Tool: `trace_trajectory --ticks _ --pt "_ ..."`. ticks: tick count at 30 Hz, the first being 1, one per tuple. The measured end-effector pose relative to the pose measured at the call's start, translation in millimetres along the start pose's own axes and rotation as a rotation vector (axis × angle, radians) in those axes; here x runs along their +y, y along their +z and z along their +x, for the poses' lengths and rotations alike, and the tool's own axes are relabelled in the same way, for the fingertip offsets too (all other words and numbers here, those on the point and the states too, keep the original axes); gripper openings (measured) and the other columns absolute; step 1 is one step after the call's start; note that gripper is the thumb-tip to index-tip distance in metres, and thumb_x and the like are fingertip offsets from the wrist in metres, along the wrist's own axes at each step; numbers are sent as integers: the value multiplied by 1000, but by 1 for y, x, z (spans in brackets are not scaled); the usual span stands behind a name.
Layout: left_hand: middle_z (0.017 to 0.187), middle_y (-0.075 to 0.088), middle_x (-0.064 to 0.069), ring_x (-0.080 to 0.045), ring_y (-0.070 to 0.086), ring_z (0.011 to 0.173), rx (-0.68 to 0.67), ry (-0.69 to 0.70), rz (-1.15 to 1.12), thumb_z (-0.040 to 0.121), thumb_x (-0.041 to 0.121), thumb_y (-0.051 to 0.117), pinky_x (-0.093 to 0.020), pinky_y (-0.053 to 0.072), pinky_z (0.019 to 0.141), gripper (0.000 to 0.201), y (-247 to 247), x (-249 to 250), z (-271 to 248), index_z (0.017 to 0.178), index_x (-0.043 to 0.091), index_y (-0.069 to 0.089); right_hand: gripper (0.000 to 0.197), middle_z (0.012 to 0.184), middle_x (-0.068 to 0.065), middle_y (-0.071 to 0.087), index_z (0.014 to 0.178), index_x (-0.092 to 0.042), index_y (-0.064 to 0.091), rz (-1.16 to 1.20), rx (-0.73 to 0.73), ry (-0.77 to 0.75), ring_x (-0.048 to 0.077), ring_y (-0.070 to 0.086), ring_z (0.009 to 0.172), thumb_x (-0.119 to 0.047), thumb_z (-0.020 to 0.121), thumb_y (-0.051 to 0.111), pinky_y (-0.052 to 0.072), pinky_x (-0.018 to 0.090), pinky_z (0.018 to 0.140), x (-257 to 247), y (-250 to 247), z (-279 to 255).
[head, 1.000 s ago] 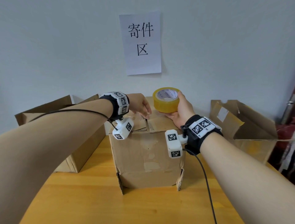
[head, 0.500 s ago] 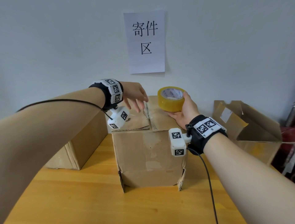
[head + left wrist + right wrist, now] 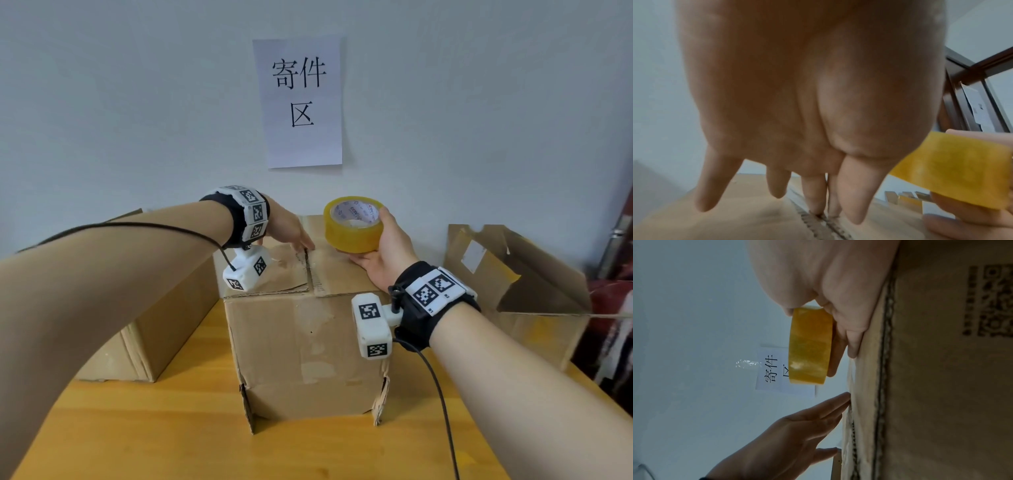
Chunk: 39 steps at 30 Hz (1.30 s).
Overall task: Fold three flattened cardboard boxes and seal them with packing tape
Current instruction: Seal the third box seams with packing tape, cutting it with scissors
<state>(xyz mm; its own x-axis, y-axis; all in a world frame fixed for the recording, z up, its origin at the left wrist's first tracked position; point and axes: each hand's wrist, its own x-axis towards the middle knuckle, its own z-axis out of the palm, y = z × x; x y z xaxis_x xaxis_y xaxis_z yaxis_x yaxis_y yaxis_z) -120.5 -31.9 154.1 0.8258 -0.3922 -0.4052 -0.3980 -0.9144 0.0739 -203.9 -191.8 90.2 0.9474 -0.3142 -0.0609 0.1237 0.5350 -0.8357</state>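
A folded cardboard box (image 3: 305,346) stands on the wooden table, its top flaps closed along a centre seam (image 3: 308,270). My left hand (image 3: 291,233) reaches over the top with straight fingers (image 3: 813,198) touching the seam (image 3: 818,224) near the far end. My right hand (image 3: 383,246) grips a yellow roll of packing tape (image 3: 354,224) just above the right flap, fingers curled round it. The right wrist view shows the tape roll (image 3: 809,345) held above the box top (image 3: 865,386) and the left hand (image 3: 797,426) flat against it.
A second cardboard box (image 3: 154,325) stands at the left behind my arm. An open box (image 3: 520,291) with raised flaps sits at the right, near the table edge. A paper sign (image 3: 301,102) hangs on the wall behind. Bare table (image 3: 171,438) lies in front.
My left hand lifted off the box top, then came back down with straight fingers on the seam. The right hand kept hold of the tape roll, almost in place.
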Motion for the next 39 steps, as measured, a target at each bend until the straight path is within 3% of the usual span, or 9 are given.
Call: trace_trajectory --ticks 5,10,15,19,22,27,34,37,39 --pt "162 30 -2 -25 26 149 2 -73 35 105 40 43 -40 31 108 51 -4 1 12 153 21 40 32 109 8 65 126 -24 50 -14 -23 9 31 69 94 -47 104 47 57 43 72 -1 0 2" --pt "162 29 2 -18 17 152 -57 -72 -118 106 37 42 -44 9 124 52 -13 -3 24 152 12 38 45 116 9 64 141 -21 48 -5 -39 -5 32 68 102 -46 104 46 51 54 100 2 -2 8" --pt "164 24 0 -21 -1 155 -106 -93 -214 108 40 31 -52 -7 123 54 -18 -5 33 156 15 29 45 132 11 61 142 -22 47 -4 -56 -6 31 67 107 -47 105 44 54 48 95 3 -3 9" --pt "164 25 -2 -16 15 153 -19 -107 -257 109 31 35 -38 6 123 53 -17 -5 39 155 6 27 43 127 9 63 139 -21 49 -13 -47 -9 27 67 106 -47 104 45 54 46 94 4 -2 11" --pt "162 31 -1 -24 22 151 67 -175 -209 107 34 41 -44 21 117 54 -19 -4 40 154 9 32 44 131 8 62 140 -21 50 -5 -37 -11 26 66 110 -47 104 47 53 46 97 6 -3 13" --pt "162 29 1 -24 12 154 33 -148 -201 108 32 39 -47 12 120 48 -25 -1 32 153 15 36 42 129 7 63 138 -23 51 -4 -32 -19 27 66 112 -47 104 47 50 50 104 4 -4 16" --pt "158 38 2 -13 25 150 48 -77 -97 107 28 44 -29 24 111 48 -12 6 8 153 15 36 41 114 8 66 135 -21 52 -38 -10 -32 30 68 105 -47 104 45 54 52 96 4 -1 14" --pt "160 34 2 -19 21 152 35 -78 -106 104 37 51 -50 21 120 51 -3 0 2 150 19 43 43 117 10 66 136 -20 53 -62 18 -38 32 69 102 -48 103 48 60 48 81 4 1 11" --pt "162 31 -1 -21 20 152 42 -69 -132 102 42 53 -56 21 120 54 4 -3 -3 149 17 44 44 123 11 63 136 -19 52 -64 40 -37 32 68 102 -48 103 49 61 47 75 4 3 8"
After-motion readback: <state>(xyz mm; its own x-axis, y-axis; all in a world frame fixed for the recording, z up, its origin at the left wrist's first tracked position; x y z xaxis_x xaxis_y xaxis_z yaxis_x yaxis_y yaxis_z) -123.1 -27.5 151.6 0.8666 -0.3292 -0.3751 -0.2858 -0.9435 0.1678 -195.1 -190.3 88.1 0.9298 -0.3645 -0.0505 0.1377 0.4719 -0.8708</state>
